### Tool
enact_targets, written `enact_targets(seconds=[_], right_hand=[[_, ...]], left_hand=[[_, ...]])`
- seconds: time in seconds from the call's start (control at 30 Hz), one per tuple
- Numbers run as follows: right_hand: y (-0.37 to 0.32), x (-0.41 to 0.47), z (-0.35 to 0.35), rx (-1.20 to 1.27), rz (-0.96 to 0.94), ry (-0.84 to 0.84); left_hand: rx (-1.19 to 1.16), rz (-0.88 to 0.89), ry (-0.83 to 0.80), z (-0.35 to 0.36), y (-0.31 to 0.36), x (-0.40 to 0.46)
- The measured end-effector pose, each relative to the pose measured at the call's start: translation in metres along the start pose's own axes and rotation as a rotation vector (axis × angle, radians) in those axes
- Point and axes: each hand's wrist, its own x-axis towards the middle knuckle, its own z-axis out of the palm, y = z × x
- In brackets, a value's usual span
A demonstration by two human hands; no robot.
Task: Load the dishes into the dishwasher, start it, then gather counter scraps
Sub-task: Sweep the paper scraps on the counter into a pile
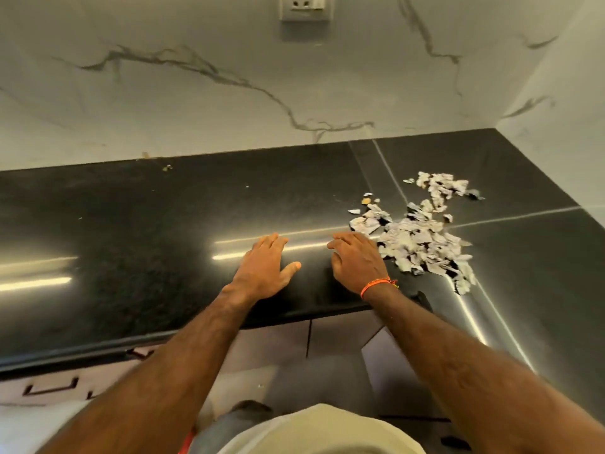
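Reaching over a glossy black countertop (pixel 137 224), a person lays both hands palm-down near the centre of the frame. The left hand (pixel 266 268) lies with fingers straight and together, thumb stretched out to the side, holding nothing. The right hand (pixel 358 262), with an orange thread bracelet (pixel 376 285) at the wrist, also holds nothing; its fingers are loosely spread and slightly bent, and its outer edge sits just beside a heap of torn paper scraps (pixel 422 240), though whether it touches them cannot be told. The scraps spread across the right-centre of the frame, with a smaller cluster (pixel 440 186) further up towards the back corner and a few loose bits (pixel 366 199) just left of the main heap. Tiny crumbs (pixel 167 167) sit near the seam where the counter meets the wall. A white marble-patterned backsplash (pixel 229 93) with grey veins fills the upper frame, and a wall socket (pixel 306 8) is cut off at the top edge. Cabinet fronts (pixel 52 388) with dark handles show at lower left.
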Motion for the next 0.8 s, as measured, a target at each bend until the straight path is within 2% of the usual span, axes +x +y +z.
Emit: enact_targets(seconds=[0.4, 0.53, 0.63, 0.73, 0.8], right_hand=[[0.09, -0.026, -0.023, -0.148, 0.415, 0.246], [0.119, -0.04, -0.032, -0.187, 0.649, 0.287], [0.132, -0.056, -0.029, -0.126, 0.89, 0.295], [0.142, -0.063, -0.023, -0.021, 1.102, 0.269], [0.146, -0.059, -0.017, 0.008, 1.158, 0.232]], left_hand=[[0.126, 0.405, -0.203, 0.039, 0.091, 0.106], [0.124, 0.586, -0.195, 0.054, 0.117, 0.129], [0.181, 0.669, -0.215, 0.065, 0.127, 0.137], [0.228, 0.683, -0.248, 0.076, 0.135, 0.146], [0.251, 0.694, -0.278, 0.083, 0.14, 0.151]])
